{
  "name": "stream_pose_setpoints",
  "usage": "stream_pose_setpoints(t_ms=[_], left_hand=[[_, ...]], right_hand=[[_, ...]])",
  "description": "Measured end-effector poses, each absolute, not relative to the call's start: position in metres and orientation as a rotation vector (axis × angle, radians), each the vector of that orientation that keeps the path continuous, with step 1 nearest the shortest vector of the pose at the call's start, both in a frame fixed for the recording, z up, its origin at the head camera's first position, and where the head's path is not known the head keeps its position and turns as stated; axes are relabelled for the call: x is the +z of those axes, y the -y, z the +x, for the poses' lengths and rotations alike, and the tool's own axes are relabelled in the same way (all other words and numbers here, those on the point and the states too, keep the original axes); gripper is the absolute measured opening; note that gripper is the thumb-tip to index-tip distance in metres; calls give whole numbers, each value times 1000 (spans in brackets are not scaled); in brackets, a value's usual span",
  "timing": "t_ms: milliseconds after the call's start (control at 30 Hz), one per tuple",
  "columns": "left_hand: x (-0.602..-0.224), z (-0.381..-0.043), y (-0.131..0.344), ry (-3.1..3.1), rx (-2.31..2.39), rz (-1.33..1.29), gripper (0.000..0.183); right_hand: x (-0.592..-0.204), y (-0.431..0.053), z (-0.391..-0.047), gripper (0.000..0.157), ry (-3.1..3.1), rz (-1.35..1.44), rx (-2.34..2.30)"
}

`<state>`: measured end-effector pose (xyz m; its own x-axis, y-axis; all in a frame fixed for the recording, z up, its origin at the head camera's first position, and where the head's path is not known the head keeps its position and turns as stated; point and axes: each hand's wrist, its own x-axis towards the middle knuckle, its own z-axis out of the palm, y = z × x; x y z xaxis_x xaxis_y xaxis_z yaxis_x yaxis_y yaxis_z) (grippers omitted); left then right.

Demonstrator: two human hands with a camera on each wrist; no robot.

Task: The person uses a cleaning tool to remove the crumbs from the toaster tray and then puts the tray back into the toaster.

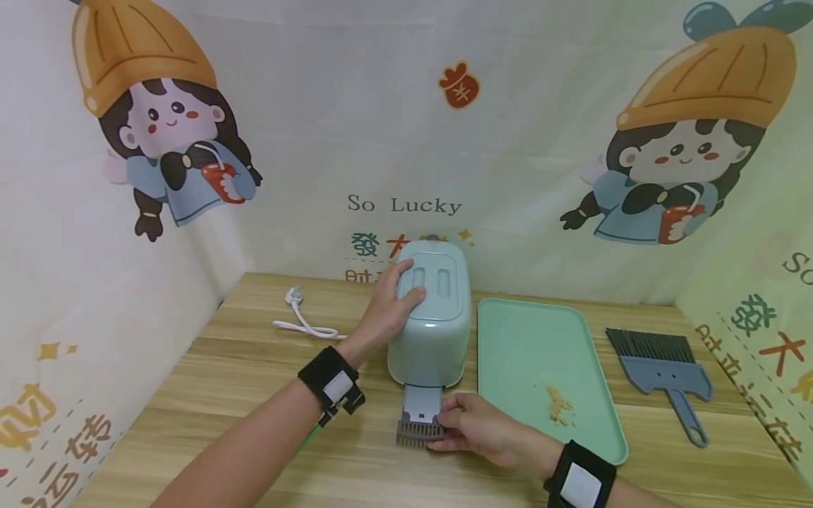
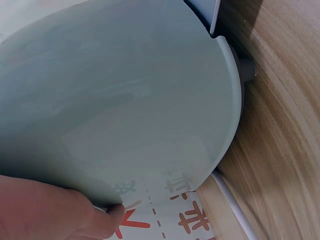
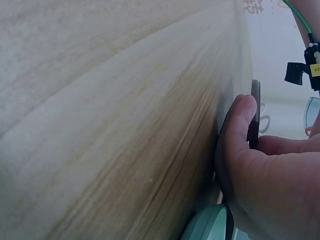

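Note:
A mint-green toaster [image 1: 435,353] stands on the wooden table, its smooth side [image 2: 125,100] filling much of the left wrist view. Its lid has two long recesses. My left hand [image 1: 389,303] holds the toaster at the upper left, thumb over the top. From the toaster's near end, low down, sticks out a crumb tray [image 1: 422,403] with a slotted grey-brown handle. My right hand [image 1: 476,427] pinches the right side of this handle between thumb and fingers. In the right wrist view the handle [image 3: 255,100] shows edge-on; the rest of the crumb tray is hidden.
Right of the toaster lies a green serving tray [image 1: 533,346] with a small heap of crumbs [image 1: 560,406]. Farther right is a blue-grey brush [image 1: 667,381] with dark bristles. A white power cord [image 1: 311,329] with its plug lies at left. Printed cloth hangs behind the table.

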<state>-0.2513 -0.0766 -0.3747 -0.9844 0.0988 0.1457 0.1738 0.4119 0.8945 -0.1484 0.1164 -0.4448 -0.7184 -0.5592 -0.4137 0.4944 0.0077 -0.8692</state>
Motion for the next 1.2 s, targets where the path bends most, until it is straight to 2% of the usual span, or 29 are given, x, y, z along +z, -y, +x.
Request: stream_pose_setpoints(t_ms=[700,1200], left_hand=[[-377,-252,75,2563,-1639,-248,55],[-378,-252,75,2546,-1632,-260,54]], right_hand=[[-445,-112,-160,36,-1595,56,-1942],[-448,-112,-167,30,-1614,48,-1958]])
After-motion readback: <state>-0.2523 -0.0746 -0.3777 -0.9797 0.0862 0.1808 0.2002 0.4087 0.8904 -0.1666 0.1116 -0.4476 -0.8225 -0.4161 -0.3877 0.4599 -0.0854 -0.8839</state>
